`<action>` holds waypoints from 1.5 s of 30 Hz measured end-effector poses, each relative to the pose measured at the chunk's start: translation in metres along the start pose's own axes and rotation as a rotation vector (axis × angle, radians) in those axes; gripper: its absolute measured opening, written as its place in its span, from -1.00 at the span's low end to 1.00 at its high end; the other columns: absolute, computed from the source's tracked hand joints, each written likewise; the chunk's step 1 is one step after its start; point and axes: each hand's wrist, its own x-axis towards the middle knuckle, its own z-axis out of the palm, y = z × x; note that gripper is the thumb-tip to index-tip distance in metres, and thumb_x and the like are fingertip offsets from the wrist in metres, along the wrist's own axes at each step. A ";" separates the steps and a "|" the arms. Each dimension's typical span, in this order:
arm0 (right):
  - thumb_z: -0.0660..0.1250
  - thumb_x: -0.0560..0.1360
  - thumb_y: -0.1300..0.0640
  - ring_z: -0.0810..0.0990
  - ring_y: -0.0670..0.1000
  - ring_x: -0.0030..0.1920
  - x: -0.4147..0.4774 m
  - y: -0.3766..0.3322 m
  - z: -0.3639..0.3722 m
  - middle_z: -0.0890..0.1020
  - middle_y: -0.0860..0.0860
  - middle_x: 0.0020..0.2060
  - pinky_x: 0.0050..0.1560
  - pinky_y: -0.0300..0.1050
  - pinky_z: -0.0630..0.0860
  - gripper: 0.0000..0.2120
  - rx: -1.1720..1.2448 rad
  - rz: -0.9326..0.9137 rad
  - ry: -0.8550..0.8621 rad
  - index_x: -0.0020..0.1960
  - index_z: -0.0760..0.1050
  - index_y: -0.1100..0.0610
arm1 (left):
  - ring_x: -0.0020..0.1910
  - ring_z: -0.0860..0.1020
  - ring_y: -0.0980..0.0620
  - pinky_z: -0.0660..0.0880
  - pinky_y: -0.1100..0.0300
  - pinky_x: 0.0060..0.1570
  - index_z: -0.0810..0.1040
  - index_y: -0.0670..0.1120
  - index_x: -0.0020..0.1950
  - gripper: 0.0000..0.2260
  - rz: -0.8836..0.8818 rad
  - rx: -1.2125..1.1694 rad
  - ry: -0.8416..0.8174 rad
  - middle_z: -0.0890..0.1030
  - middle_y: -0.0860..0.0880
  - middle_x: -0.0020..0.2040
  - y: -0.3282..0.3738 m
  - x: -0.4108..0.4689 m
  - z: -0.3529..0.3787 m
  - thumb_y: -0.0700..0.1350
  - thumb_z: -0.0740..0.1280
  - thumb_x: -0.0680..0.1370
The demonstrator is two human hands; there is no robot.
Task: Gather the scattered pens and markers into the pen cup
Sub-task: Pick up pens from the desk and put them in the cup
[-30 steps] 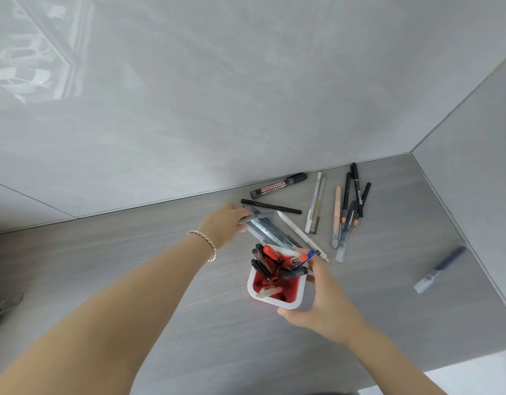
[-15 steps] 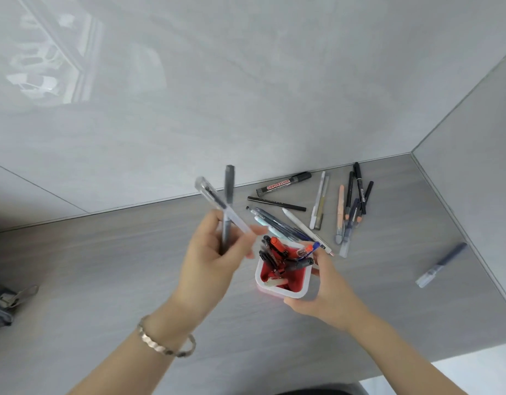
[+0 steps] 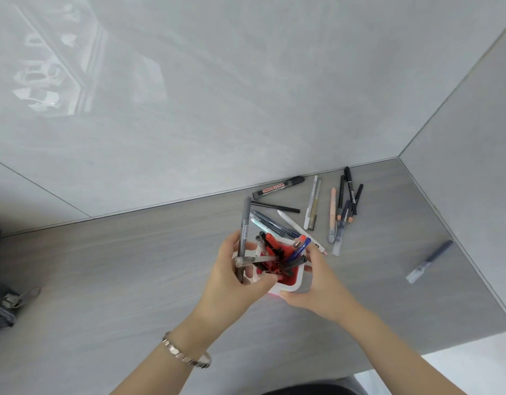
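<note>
Our left hand (image 3: 232,276), centre frame, is clamped round two pens: a grey pen (image 3: 244,238) standing near upright and a clear pen (image 3: 247,261) lying crosswise, its tip over the pen cup (image 3: 289,285). We judge they're angled that way to tip them in together. Our right hand (image 3: 317,283) wraps the cup's right side with fingers curled on the wall, likely bracing it so it won't slide or topple; the cup is already crowded. It sits centre frame on the grey desk (image 3: 132,280).

Half a second ago the left hand held both pens raised up-left of the cup; now it has dropped onto the rim. The right hand's hold is unchanged.

Still loose above-right of the cup: whiteboard marker (image 3: 277,188), a peach pen (image 3: 332,210) and others; a blue-grey pen (image 3: 430,260) sits alone at far right.
</note>
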 end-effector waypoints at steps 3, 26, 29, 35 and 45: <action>0.53 0.27 0.23 0.38 -0.52 0.08 -0.001 -0.001 -0.001 0.42 -0.36 0.11 -0.06 -0.69 0.32 -0.29 0.011 -0.005 -0.003 0.16 0.21 -0.26 | -0.41 0.37 0.17 0.30 0.48 -0.52 0.40 -0.03 0.25 -0.64 -0.082 0.064 0.012 0.41 0.01 -0.19 -0.001 -0.007 -0.017 -0.34 0.21 0.51; 0.54 0.26 0.20 0.39 -0.48 0.11 0.000 0.003 -0.001 0.42 -0.35 0.12 -0.01 -0.68 0.31 -0.30 0.013 -0.016 0.004 0.12 0.21 -0.30 | 0.03 0.50 -0.06 0.45 0.18 -0.01 0.48 -0.11 0.16 -0.70 0.318 0.751 0.018 0.53 -0.08 0.05 0.007 0.034 0.003 -0.19 0.37 0.43; 0.54 0.26 0.22 0.41 -0.48 0.09 0.001 0.004 0.000 0.45 -0.32 0.10 -0.02 -0.68 0.30 -0.32 0.027 -0.014 0.013 0.11 0.24 -0.27 | 0.20 0.39 0.15 0.30 0.47 0.14 0.36 -0.07 0.33 -0.61 0.374 0.551 0.123 0.42 0.03 0.29 -0.005 0.024 0.004 -0.09 0.29 0.51; 0.53 0.28 0.23 0.41 -0.49 0.09 0.000 0.004 -0.001 0.45 -0.34 0.07 0.01 -0.66 0.32 -0.32 0.055 -0.035 0.006 0.15 0.23 -0.23 | 0.46 -0.28 0.16 -0.21 0.16 0.46 -0.20 -0.04 0.46 -0.37 0.457 0.873 -0.076 -0.21 0.04 0.48 -0.047 0.014 0.023 0.29 -0.26 0.50; 0.60 0.08 0.08 0.55 -0.37 0.03 -0.009 0.000 -0.035 0.59 -0.36 0.01 -0.05 -0.49 0.47 -0.27 0.077 0.003 0.165 0.14 0.36 -0.20 | 0.16 0.52 0.00 0.38 0.13 0.19 0.36 -0.05 0.30 -0.70 0.445 0.581 0.011 0.57 0.03 0.18 -0.013 0.090 -0.008 -0.09 0.16 0.57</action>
